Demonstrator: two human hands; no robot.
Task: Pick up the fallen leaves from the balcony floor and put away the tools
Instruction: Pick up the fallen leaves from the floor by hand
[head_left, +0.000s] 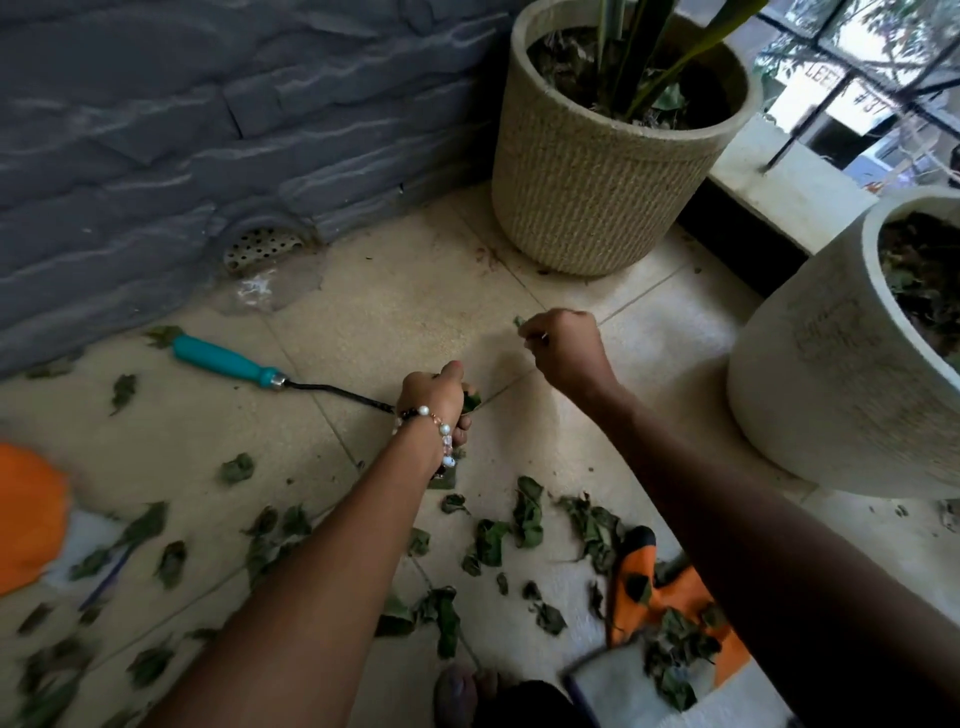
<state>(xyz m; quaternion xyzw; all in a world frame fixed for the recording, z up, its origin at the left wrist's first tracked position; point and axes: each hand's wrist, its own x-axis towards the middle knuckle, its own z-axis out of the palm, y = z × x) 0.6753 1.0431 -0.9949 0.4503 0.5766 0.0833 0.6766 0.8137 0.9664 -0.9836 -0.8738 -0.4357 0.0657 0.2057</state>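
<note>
From the head camera, the left hand (435, 400) is curled round a bunch of gathered leaves, likely a store so the other hand can keep picking. The right hand (563, 347) pinches one small leaf (518, 321) above the floor (415, 296). Many leaves (524, 514) lie scattered nearer. A teal-handled tool (228, 362) lies left; orange shears (654, 587) lie near right.

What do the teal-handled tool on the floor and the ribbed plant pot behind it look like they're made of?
The tool's handle looks like smooth moulded plastic, judging by its even teal colour and slight sheen; its thin dark shaft seems to be metal. The ribbed pot looks like matte concrete or stone composite, with a grainy beige surface and fine horizontal ridges, though textured plastic is possible.
</note>
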